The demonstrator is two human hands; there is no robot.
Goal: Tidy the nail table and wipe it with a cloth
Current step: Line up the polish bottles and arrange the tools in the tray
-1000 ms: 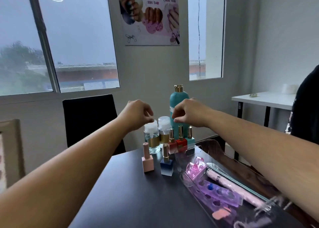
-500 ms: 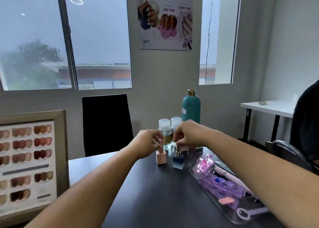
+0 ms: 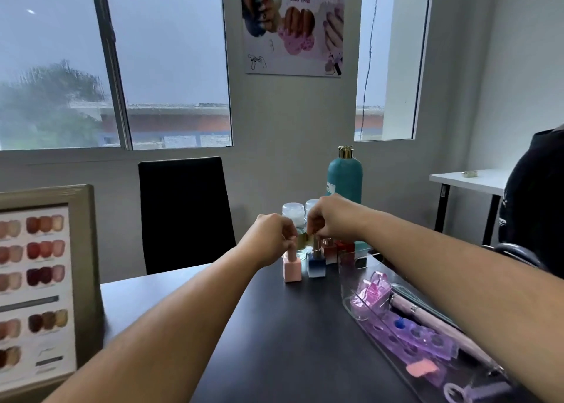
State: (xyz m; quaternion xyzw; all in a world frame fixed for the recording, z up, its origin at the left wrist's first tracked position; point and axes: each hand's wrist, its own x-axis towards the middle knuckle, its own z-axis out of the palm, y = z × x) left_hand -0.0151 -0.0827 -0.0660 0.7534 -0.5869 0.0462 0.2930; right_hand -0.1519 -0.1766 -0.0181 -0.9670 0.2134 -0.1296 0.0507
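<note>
Left hand (image 3: 271, 238) pinching the pink polish bottle (image 3: 292, 265) by its cap, right hand (image 3: 331, 219) apparently gripping the blue polish bottle (image 3: 316, 265) beside it, both upright on the dark table (image 3: 290, 341), clear tray (image 3: 360, 308) to the right.

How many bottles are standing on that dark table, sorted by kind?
Small square nail polish bottles: 4, namely pink, blue, pale reddish and red
Clear bottles with white caps: 2
Tall teal bottle with gold cap: 1
Total: 7; more could be hidden behind the hands.

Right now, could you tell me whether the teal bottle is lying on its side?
No, the teal bottle stands upright behind the right hand.
</note>
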